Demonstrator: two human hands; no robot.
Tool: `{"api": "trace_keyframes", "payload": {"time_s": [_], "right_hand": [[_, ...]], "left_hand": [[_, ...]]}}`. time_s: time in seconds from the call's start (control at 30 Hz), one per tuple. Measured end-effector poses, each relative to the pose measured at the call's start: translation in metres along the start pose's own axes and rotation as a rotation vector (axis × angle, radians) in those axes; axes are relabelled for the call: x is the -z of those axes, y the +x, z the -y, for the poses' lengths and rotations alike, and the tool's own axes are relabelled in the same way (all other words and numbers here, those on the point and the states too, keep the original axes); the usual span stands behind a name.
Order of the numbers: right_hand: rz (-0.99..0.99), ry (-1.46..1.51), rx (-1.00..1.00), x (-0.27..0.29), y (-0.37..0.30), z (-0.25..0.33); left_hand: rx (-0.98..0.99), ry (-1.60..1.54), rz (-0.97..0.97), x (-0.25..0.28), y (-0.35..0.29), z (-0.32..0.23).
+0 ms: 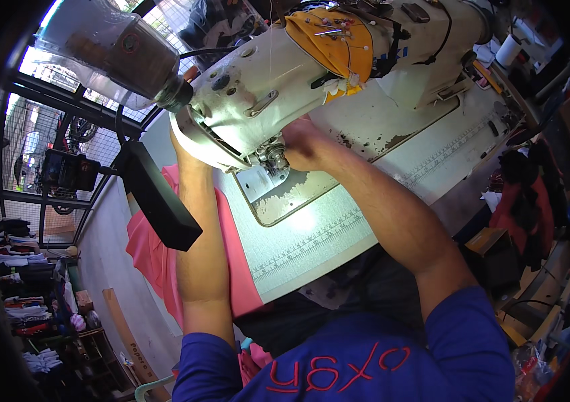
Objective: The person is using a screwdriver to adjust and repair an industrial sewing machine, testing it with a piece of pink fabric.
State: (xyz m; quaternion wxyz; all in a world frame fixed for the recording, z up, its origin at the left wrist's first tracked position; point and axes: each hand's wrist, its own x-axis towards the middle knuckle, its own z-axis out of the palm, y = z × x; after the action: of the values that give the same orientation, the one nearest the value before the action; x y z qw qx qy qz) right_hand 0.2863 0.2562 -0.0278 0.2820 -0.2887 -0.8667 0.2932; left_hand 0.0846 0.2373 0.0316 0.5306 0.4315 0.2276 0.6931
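A white sewing machine with worn paint stands on a light table. My left forearm reaches up over pink cloth, which drapes across the table's left part and over its front edge. Past the wrist, my left hand is hidden behind the machine's head. My right hand is bent in beside the needle mechanism, under the machine's arm. Its fingers are out of sight behind the machine, so what they touch cannot be made out. Lit metal plate shows just below the needle area.
A yellow cloth pincushion full of pins wraps the machine's arm. A clear plastic bottle and a long black box-shaped piece hang at the left. Ruler tape runs along the table front. Folded clothes fill shelves at far left.
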Motion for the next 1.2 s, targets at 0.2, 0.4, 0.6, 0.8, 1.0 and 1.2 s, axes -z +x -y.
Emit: {"api": "trace_keyframes", "payload": {"time_s": [0.2,0.4,0.6,0.8,1.0,1.2], "right_hand": [[-0.051,0.043,0.036,-0.001,0.000,0.003],[-0.075,0.024,0.067,-0.007,0.001,-0.008],[-0.074,-0.012,0.065,-0.008,0.002,-0.008],[-0.067,0.011,0.052,-0.007,0.001,-0.010],[-0.070,0.058,0.078,-0.007,0.004,-0.008],[-0.067,0.020,-0.009,-0.007,0.003,-0.003]], "left_hand": [[-0.060,0.128,-0.170,0.023,-0.001,0.005],[-0.019,0.309,-0.133,-0.004,0.003,0.000],[-0.125,0.167,-0.001,-0.010,0.003,-0.004],[-0.150,0.175,-0.069,-0.013,0.006,-0.008],[-0.113,0.300,-0.017,-0.018,0.004,-0.014],[-0.088,0.321,-0.140,0.011,0.023,-0.010]]}}
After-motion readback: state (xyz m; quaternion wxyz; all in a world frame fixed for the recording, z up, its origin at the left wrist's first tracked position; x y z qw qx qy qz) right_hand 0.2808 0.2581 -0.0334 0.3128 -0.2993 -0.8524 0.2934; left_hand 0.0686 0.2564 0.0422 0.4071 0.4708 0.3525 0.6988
